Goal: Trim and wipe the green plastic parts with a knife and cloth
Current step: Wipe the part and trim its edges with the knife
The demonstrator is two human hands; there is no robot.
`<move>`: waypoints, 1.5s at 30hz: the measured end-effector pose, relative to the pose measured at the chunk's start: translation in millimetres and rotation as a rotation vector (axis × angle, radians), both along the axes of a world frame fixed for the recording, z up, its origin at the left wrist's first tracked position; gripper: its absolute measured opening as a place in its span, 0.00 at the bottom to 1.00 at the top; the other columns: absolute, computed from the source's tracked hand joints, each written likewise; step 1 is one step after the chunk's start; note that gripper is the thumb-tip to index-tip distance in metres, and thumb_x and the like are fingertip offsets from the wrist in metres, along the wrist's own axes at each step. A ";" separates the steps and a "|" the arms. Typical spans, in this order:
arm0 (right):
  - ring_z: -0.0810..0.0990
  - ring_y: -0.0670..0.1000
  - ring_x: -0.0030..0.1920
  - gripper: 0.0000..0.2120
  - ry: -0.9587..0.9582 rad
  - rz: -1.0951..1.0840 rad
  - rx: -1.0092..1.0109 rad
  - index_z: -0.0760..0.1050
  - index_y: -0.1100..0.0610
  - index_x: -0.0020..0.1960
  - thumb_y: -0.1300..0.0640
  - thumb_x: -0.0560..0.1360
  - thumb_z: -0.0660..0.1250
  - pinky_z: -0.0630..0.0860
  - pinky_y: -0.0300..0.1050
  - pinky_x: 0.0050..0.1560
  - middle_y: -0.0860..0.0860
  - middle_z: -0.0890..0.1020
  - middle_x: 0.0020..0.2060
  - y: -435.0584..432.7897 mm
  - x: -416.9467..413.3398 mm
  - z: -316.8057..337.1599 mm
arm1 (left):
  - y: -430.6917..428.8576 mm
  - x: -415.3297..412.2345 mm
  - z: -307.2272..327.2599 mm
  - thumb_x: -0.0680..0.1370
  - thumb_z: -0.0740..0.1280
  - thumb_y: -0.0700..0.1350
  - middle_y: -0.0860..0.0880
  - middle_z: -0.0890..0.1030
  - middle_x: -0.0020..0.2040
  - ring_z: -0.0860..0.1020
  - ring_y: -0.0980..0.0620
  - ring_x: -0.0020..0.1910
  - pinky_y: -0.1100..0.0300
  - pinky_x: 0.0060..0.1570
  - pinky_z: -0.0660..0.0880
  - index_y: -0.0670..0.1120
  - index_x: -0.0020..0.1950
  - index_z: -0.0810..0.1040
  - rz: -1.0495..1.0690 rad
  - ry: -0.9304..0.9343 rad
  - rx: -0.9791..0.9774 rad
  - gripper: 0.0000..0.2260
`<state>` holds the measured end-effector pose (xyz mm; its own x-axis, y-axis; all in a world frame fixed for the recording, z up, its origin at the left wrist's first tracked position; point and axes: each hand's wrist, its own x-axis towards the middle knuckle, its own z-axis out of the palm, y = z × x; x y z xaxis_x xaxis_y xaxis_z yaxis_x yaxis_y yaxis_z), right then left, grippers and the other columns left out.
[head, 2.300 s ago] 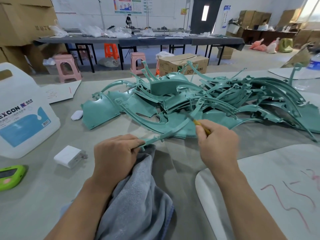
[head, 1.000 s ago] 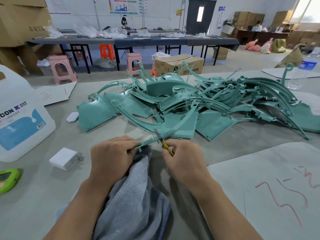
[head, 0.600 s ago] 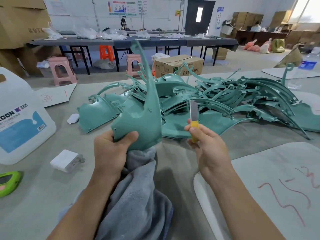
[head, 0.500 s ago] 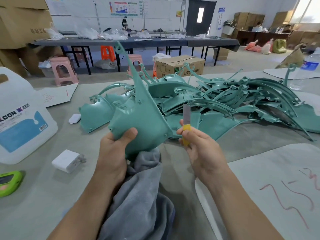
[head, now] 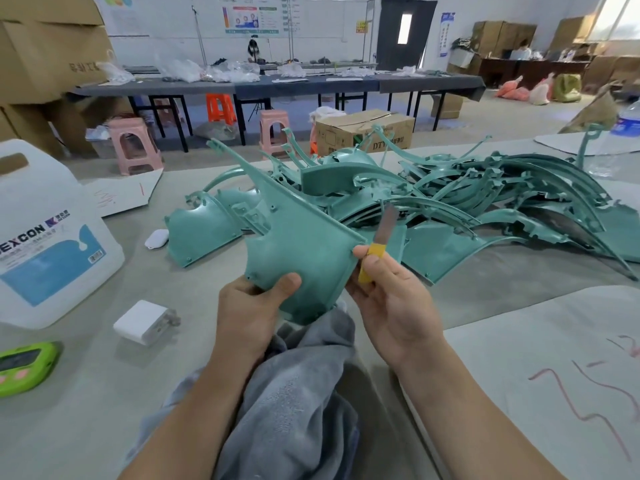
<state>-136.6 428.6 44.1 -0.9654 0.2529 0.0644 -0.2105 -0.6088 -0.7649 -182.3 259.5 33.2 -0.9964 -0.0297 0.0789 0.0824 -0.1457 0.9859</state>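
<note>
Hands are held up over the desk [head: 86,427], with a grey cloth [head: 301,393] lying bunched just below them. The person's left hand [head: 249,317] grips one green plastic part [head: 298,244] by its wide bottom corner. The thumb is on the front and the other fingers are hidden behind, so the part stands up with its long thin arm pointing away to the left. The right hand [head: 391,303] pinches a small knife [head: 377,251] by its yellow handle. The blade points up, right beside the part's right edge, and I cannot tell if it touches. Behind them a big pile of green parts [head: 467,209] lies on the desk. Off to the left are a white jug [head: 45,244], a white plug block [head: 142,322] and a green timer [head: 24,367]. The part looks thin and light, easy to lift with one hand. I think it is stiff in the wide middle but bendy along the thin arm, which might wobble or snap if pulled. The skin looks smooth, so it could slip. The wide body, close to the edge being cut, seems the best place to hold. The thumb should be kept away from the blade.
</note>
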 end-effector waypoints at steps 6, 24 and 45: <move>0.86 0.49 0.48 0.17 0.003 -0.341 -0.060 0.88 0.55 0.39 0.64 0.81 0.65 0.83 0.44 0.52 0.51 0.87 0.44 43.2 -4.3 18.2 | -11.9 -13.9 -8.4 0.73 0.77 0.49 0.58 0.85 0.40 0.81 0.65 0.37 0.72 0.38 0.75 0.57 0.66 0.78 0.048 0.021 -0.012 0.22; 0.80 0.52 0.47 0.07 0.002 -0.151 0.143 0.86 0.55 0.40 0.59 0.73 0.69 0.78 0.43 0.53 0.57 0.85 0.45 43.8 -5.1 -3.1 | -10.7 -4.0 -4.2 0.64 0.74 0.28 0.45 0.85 0.42 0.82 0.51 0.39 0.64 0.38 0.79 0.50 0.49 0.88 -0.371 0.116 0.145 0.21; 0.78 0.45 0.38 0.08 0.009 -0.662 0.935 0.79 0.46 0.45 0.50 0.80 0.63 0.73 0.39 0.39 0.45 0.83 0.38 20.0 11.7 -5.3 | -25.0 -15.4 26.4 0.60 0.82 0.44 0.47 0.87 0.43 0.85 0.52 0.44 0.63 0.45 0.80 0.48 0.42 0.89 -0.203 0.303 0.414 0.12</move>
